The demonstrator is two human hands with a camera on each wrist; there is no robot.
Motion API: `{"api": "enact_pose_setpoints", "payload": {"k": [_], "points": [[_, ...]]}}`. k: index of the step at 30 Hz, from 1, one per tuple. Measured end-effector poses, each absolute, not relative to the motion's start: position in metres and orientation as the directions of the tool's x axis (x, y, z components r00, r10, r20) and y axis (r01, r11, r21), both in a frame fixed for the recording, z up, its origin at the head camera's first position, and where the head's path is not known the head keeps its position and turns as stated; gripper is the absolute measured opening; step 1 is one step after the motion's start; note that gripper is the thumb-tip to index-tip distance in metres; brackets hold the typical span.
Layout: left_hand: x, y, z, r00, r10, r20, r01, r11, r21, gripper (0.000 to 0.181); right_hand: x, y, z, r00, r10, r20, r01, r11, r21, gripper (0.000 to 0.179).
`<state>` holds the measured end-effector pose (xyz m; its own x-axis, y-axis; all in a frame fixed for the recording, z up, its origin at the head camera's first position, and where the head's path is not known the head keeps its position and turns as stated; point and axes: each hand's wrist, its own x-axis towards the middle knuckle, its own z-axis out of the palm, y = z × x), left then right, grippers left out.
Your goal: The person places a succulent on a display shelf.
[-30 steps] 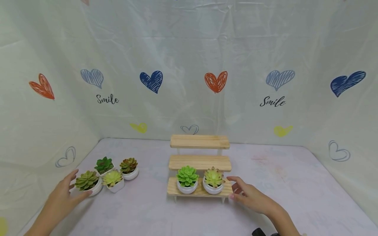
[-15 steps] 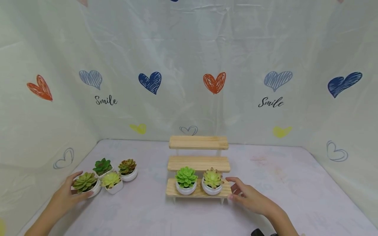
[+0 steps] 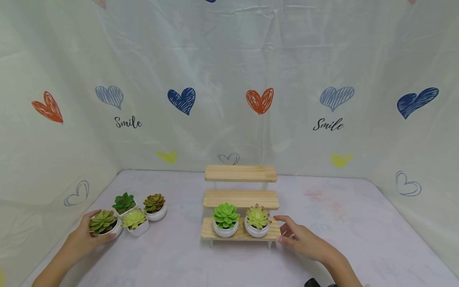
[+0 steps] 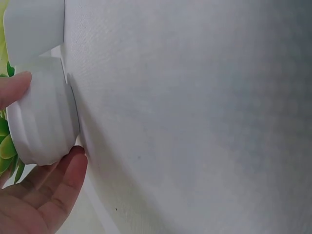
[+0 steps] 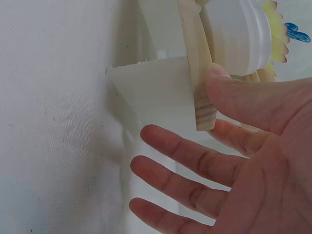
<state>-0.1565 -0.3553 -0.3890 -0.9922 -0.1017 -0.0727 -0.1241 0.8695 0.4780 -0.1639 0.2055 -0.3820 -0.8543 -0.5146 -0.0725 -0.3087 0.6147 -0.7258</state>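
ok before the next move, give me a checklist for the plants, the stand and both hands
1. Left hand round the leftmost plant: ok, thumb and fingers on its pot.
2. Right hand at the stand: ok, thumb and index finger at the right end of the lowest board.
3. Bright green plant and red-tipped plant: ok, upright side by side on that board.
4. Leftmost plant apart from the yellow-green plant: cannot tell, pots very close.
5. Low, straight path to the stand free: not ok, the yellow-green plant is in between.
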Motion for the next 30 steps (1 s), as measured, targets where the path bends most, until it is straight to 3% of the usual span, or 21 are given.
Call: {"api": "enact_pose_setpoints", "payload": {"k": [16,24,30], "points": [[-0.154,-0.354,-0.386,-0.987,-0.145,-0.075,-0.163,0.849,0.502,0.100,-0.164,0.205,-0.382,-0.852,-0.521,-0.057,-0.329,0.616,-0.715,0.062],[-0.148,-0.344,-0.371,-0.977,-0.188,-0.104,-0.215,0.829,0.516,0.109,-0.163,0.206,-0.381,-0.847,-0.528,-0.063,-0.324,0.607,-0.726,0.062],[-0.142,-0.333,-0.360,-0.987,-0.156,-0.031,-0.150,0.842,0.519,0.104,-0.164,0.207,-0.382,-0.846,-0.529,-0.063,-0.316,0.594,-0.740,0.061]]}}
